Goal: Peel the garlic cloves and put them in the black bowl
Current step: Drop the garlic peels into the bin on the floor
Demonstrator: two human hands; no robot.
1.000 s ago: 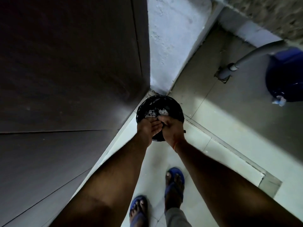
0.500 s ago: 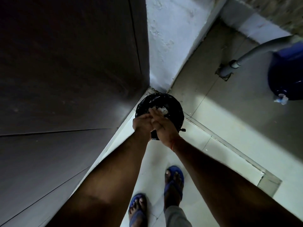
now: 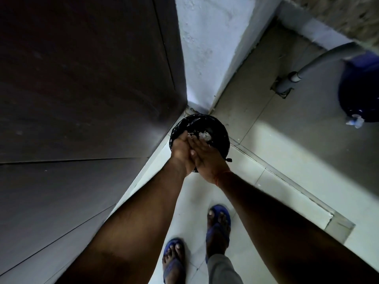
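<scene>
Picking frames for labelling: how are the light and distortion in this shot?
Head view: dim overall, with the door almost black; a bright patch of light falls across the floor tiles; the wide lens bends the wall edges and stretches the forearms; the hands over the lined bin are dark, their fingers hard to make out.

single head-worn view, looking steeply down from standing height over both outstretched arms to a lined bin (image 3: 217, 128) in the floor corner, feet (image 3: 218, 224) at the bottom edge.
</scene>
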